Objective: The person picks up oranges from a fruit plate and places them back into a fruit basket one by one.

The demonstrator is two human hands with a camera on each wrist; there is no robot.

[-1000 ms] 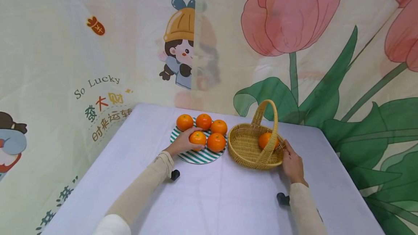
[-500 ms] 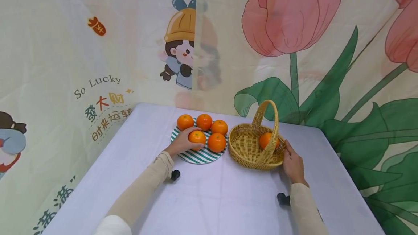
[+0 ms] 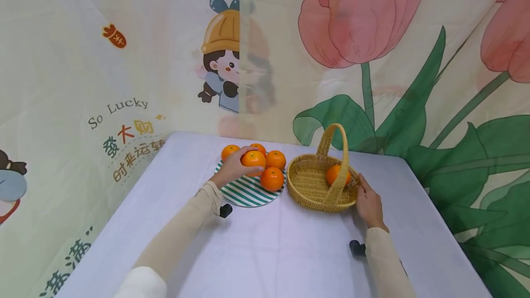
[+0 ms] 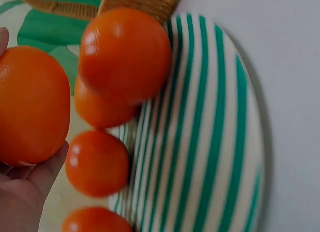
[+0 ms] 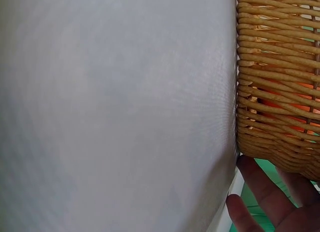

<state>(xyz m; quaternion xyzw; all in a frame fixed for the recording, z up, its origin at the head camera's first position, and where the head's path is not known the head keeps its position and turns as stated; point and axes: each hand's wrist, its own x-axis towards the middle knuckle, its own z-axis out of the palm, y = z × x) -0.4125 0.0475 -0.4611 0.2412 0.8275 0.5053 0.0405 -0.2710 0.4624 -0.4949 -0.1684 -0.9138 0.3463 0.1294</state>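
Note:
My left hand (image 3: 231,168) grips an orange (image 3: 253,160) between thumb and fingers, raised over a round green-and-white striped plate (image 3: 244,193). In the left wrist view the held orange (image 4: 32,104) is at the left edge, apart from the oranges on the plate. Several more oranges (image 3: 272,179) sit toward the plate's back and right. To the right stands a wicker basket (image 3: 308,201) with a tall handle and one orange (image 3: 333,174) inside. My right hand (image 3: 370,203) holds the basket's right end at the rim; in the right wrist view its fingers (image 5: 267,192) lie against the woven wall.
A white cloth covers the table (image 3: 265,252). Printed curtains (image 3: 352,105) with tulips and cartoon figures hang right behind it. The basket's arched handle (image 3: 344,151) rises above its rim. A black wrist device (image 3: 225,210) shows under the left sleeve, another (image 3: 357,248) by the right.
My left hand has lifted its orange off the plate, up and slightly away from me. The right hand keeps its place on the basket. The head view has shifted slightly.

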